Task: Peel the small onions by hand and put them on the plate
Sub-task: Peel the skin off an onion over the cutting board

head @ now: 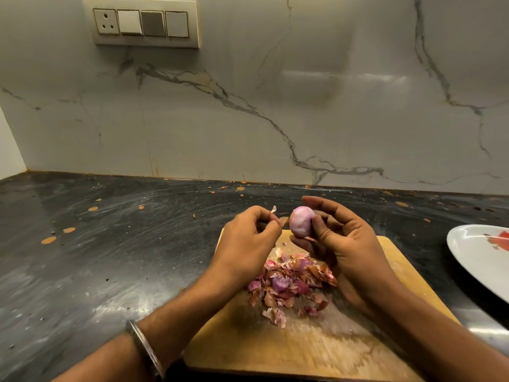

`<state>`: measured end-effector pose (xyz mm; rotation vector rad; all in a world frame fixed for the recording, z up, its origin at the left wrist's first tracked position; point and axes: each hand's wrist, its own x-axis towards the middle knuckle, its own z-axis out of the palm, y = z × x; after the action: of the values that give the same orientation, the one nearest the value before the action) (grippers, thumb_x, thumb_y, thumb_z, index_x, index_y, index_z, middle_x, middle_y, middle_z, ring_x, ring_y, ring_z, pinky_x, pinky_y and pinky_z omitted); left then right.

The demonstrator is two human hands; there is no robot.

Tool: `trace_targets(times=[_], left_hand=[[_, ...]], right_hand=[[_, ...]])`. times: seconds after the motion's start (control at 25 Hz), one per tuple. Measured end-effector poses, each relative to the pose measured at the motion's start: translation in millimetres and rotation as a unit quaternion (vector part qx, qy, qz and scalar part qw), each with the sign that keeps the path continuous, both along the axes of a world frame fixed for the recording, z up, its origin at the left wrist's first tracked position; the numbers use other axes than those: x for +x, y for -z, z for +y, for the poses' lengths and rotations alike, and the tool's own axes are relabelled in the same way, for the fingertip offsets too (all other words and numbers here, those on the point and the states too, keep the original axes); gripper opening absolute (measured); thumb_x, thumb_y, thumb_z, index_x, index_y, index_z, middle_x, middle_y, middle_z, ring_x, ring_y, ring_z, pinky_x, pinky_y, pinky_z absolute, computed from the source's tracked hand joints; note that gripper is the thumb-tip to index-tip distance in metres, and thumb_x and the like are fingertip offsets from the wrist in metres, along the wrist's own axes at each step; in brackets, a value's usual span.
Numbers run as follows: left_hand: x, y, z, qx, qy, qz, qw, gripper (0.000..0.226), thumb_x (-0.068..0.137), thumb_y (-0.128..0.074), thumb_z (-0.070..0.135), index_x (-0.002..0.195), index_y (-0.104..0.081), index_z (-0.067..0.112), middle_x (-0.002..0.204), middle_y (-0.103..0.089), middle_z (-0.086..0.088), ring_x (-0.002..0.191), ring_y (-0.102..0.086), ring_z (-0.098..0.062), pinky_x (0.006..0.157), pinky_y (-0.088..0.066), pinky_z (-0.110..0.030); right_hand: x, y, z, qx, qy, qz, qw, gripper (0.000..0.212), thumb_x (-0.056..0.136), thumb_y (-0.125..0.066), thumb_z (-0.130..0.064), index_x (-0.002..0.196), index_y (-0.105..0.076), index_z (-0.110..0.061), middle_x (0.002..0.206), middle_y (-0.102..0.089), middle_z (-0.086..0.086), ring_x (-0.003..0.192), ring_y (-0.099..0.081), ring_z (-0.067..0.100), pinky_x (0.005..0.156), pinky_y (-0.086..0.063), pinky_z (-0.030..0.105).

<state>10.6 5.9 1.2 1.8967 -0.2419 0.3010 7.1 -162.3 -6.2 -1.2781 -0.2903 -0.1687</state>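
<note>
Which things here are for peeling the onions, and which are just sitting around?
For the job:
- onion, held in the right hand
- bit of peel, pinched by the left hand
- peel pile
- cutting board
- plate

Just there:
- switch panel
- counter
- bangle

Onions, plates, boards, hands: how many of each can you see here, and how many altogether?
Onion, peeled, held in the right hand: 1
Plate, partly in view: 1
Cutting board: 1
Pile of peels: 1
Hands, with the left hand pinching a peel scrap: 2
Total: 6
</note>
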Motion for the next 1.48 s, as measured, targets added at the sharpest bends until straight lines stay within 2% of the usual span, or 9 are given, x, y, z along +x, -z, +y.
trace_targets(times=[0.24,0.32,0.4,0.48,0.64,0.76,1.0,1.16,1.48], left_hand=[[-6.4,-1.1,-0.4,0.165,-0.001,-0.054,0.985,0.047,0.100,-0.040,0.044,0.063,-0.052,0.017,0.057,-0.053,0.005,0.055,-0.046,-0.011,0.057,-0.039,-0.040],[-5.0,0.0,2.7,0.238,-0.007,-0.081,0.968,0.041,0.097,-0.050,0.046,0.062,-0.055,0.025,0.059,-0.056,0.010,0.058,-0.051,-0.007,0.056,-0.040,-0.033],[-4.4,-0.8,6.0,0.271,-0.006,-0.097,0.958,0.020,0.092,-0.060,0.043,0.074,-0.064,0.033,0.072,-0.061,0.018,0.074,-0.057,-0.002,0.069,-0.047,-0.032],[-3.9,-1.7,7.7,0.239,-0.002,-0.104,0.966,0.012,0.091,-0.064,0.040,0.086,-0.072,0.032,0.077,-0.067,0.019,0.079,-0.061,-0.001,0.073,-0.052,-0.032],[-1.8,-2.7,9.5,0.181,-0.002,-0.100,0.978,0.023,0.094,-0.061,0.043,0.081,-0.073,0.028,0.072,-0.069,0.010,0.069,-0.064,-0.006,0.067,-0.056,-0.038],[-2.7,-3.0,8.8,0.178,0.019,-0.104,0.978,0.010,0.091,-0.067,0.038,0.093,-0.073,0.031,0.084,-0.069,0.016,0.085,-0.063,0.001,0.078,-0.056,-0.031],[-2.5,-3.6,8.4,0.119,0.012,-0.151,0.981,0.009,0.089,-0.071,0.023,0.098,-0.070,0.026,0.086,-0.068,0.015,0.085,-0.063,0.002,0.074,-0.050,-0.012],[-4.8,-5.5,6.5,0.081,0.000,-0.197,0.977,0.010,0.087,-0.073,0.023,0.097,-0.073,0.024,0.087,-0.070,0.015,0.085,-0.065,-0.003,0.073,-0.054,-0.018],[-5.3,-5.4,5.7,0.075,0.011,-0.233,0.970,0.020,0.082,-0.078,0.023,0.102,-0.074,0.025,0.095,-0.069,0.014,0.087,-0.066,-0.004,0.072,-0.056,-0.022]], right_hand=[[0.7,-2.4,0.9,0.017,0.008,0.045,0.999,0.027,0.083,-0.059,-0.018,0.102,-0.078,-0.018,0.106,-0.076,0.009,0.094,-0.075,0.024,0.071,-0.061,0.028],[0.5,-2.3,1.2,0.013,0.011,0.045,0.999,0.027,0.083,-0.060,-0.018,0.102,-0.078,-0.017,0.105,-0.076,0.009,0.092,-0.075,0.024,0.070,-0.061,0.028],[0.5,-3.1,1.6,0.019,0.009,0.047,0.999,0.027,0.083,-0.059,-0.020,0.102,-0.078,-0.017,0.105,-0.076,0.010,0.088,-0.076,0.023,0.067,-0.061,0.027],[0.5,-4.3,1.1,0.023,0.011,0.055,0.998,0.027,0.086,-0.057,-0.021,0.101,-0.079,-0.019,0.104,-0.076,0.009,0.083,-0.076,0.021,0.062,-0.060,0.025],[-0.5,-4.5,-0.7,0.003,0.016,0.077,0.997,0.031,0.099,-0.048,-0.025,0.102,-0.079,-0.023,0.102,-0.077,0.005,0.079,-0.075,0.018,0.055,-0.056,0.022],[-1.6,-6.7,0.1,0.011,0.001,0.088,0.996,0.035,0.098,-0.046,-0.033,0.104,-0.078,-0.020,0.096,-0.077,0.007,0.071,-0.070,0.013,0.052,-0.053,0.022],[-1.5,-9.6,0.9,0.026,-0.050,0.104,0.993,0.047,0.086,-0.059,-0.040,0.118,-0.068,-0.007,0.101,-0.077,0.013,0.085,-0.075,0.018,0.064,-0.059,0.022],[-0.5,-7.0,3.4,0.015,-0.035,0.119,0.992,0.051,0.083,-0.056,-0.050,0.110,-0.072,-0.010,0.104,-0.077,0.013,0.094,-0.076,0.019,0.064,-0.060,0.024],[-0.2,-4.0,2.8,-0.007,-0.049,0.116,0.992,0.055,0.074,-0.062,-0.060,0.089,-0.079,-0.010,0.086,-0.075,0.013,0.073,-0.071,0.016,0.058,-0.056,0.022]])
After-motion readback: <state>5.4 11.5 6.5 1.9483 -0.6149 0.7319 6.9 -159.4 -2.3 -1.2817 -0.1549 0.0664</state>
